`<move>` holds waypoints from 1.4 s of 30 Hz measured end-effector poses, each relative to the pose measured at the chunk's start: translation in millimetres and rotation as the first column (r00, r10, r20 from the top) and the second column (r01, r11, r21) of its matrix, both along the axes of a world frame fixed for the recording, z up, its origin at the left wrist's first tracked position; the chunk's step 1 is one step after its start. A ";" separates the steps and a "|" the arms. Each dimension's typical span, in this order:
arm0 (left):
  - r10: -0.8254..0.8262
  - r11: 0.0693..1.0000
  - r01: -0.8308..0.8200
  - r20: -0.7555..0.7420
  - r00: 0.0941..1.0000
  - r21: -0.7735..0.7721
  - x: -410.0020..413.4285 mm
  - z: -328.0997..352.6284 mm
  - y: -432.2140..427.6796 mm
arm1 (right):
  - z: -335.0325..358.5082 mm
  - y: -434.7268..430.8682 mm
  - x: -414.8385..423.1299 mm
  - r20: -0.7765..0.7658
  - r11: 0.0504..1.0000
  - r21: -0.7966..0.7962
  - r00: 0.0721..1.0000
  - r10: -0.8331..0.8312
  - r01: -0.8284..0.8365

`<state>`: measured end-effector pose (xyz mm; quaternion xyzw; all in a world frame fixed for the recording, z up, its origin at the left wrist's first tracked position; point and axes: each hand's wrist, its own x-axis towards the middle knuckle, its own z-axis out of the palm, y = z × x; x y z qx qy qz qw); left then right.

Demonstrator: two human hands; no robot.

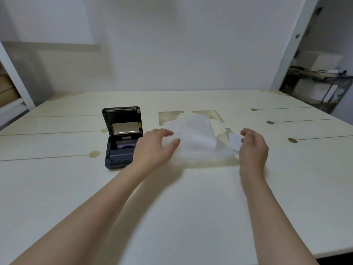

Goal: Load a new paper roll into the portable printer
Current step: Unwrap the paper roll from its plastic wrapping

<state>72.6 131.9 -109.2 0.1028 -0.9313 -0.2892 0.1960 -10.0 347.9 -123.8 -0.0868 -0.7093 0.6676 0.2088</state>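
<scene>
The portable printer (122,138) sits on the pale counter (191,207) with its lid swung up and its paper bay exposed, and the new paper roll (196,135) lies just to its right, a blurred white bundle that seems to be inside a thin translucent wrapper; whether the wrapper is already torn open cannot be told. The left hand (152,148) is spread over the roll's near-left side, fingers extended and touching the wrapping rather than closed around it, so it grasps nothing firmly. The right hand (252,148) hovers at the roll's right, fingers half curled beside a small white piece (235,140), a label or a scrap of paper; whether the fingers pinch it cannot be told. The main risk is that the light roll slides or rolls across the smooth counter when either hand pulls at the wrapping, since no firm hold anchors it. A hard tug could also tear or crease the paper's leading edge, which would likely feed badly later. The left forearm passes close over the printer's front, so a careless sweep might knock the raised lid or nudge the printer.
</scene>
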 end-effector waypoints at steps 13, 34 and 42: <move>-0.053 0.903 -0.105 0.350 0.935 0.417 -84.6 0.6 25.1 | -3.0 -14.0 -7.4 0.312 0.766 0.269 0.806 0.504 -0.583; 0.200 0.977 -0.199 0.002 0.980 -0.072 -86.2 -12.9 14.4 | -18.1 -25.7 -15.2 0.143 0.637 0.579 0.833 0.535 -0.508; -0.277 0.961 0.270 0.173 0.945 0.060 -33.1 4.2 14.8 | -17.3 -23.8 -10.7 0.313 0.641 0.505 0.815 0.488 -0.578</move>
